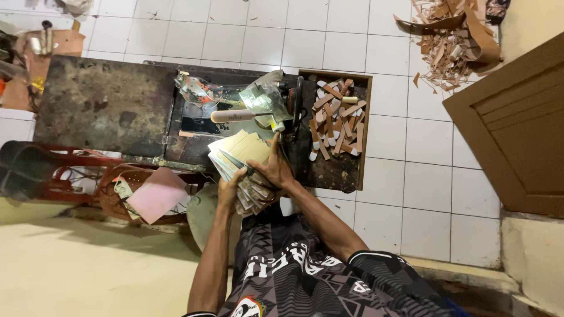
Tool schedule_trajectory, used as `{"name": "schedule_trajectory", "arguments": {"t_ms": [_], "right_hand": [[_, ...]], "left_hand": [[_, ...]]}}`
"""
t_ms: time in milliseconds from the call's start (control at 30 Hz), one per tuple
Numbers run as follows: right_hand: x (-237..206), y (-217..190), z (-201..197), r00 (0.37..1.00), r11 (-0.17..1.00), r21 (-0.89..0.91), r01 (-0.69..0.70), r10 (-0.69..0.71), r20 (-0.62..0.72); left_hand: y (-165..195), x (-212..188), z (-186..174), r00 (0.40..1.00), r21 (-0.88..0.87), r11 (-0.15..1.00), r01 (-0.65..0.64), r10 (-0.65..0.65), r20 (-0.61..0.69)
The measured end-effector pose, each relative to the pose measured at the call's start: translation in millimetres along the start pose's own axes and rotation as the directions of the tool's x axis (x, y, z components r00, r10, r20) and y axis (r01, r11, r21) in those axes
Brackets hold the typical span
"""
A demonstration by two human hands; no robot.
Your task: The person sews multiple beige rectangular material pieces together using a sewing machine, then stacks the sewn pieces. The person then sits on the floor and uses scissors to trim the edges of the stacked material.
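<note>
Hands gripped one thick stack of tan, flat-cut leather pieces (244, 158) over the dark workbench surface (106, 105): left hand (228, 189) cupping beneath for support, right hand (273, 170) fingers pressed on top, steadying it.

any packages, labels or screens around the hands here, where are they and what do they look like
Crumpled silvery foil wrapper: on the dark worktable, just beyond the hands, shiny grey-green.
Second crinkled clear plastic wrapper: left of the foil one, see-through with red bits.
Black flat phone-like slab: lying on the worktable below that wrapper, screen dark.
Stack of pale tan cut card pieces: held by left hand and right hand; no label seen.
</note>
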State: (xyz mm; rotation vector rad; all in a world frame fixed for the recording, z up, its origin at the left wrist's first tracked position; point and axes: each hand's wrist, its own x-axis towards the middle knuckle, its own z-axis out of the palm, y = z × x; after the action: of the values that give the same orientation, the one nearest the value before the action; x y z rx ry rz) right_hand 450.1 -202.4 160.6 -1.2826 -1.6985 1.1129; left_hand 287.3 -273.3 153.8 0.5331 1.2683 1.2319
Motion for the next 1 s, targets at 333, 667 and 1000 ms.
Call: {"name": "schedule_trajectory", "arguments": {"t_ms": [333,667,1000], "right_hand": [[1,-3,-8,0.997,0.992,0.121,-0.036,0.027,0.07],[-18,-3,-11,0.967,0.969,-0.174,-0.174,0.201,0.156],[-143,-17,-112,1.0,0.994,-0.106,0.012,-0.011,0.004]], "left_hand": [[1,1,5,1.0,0.048,0.999,-0.001,0.001,-0.014],[-2,-24,4,0.998,0.025,0.998,0.055,-0.054,-0.043],[27,-96,72,0.94,0.368,0.913,0.176,-0.266,0.212]]}}
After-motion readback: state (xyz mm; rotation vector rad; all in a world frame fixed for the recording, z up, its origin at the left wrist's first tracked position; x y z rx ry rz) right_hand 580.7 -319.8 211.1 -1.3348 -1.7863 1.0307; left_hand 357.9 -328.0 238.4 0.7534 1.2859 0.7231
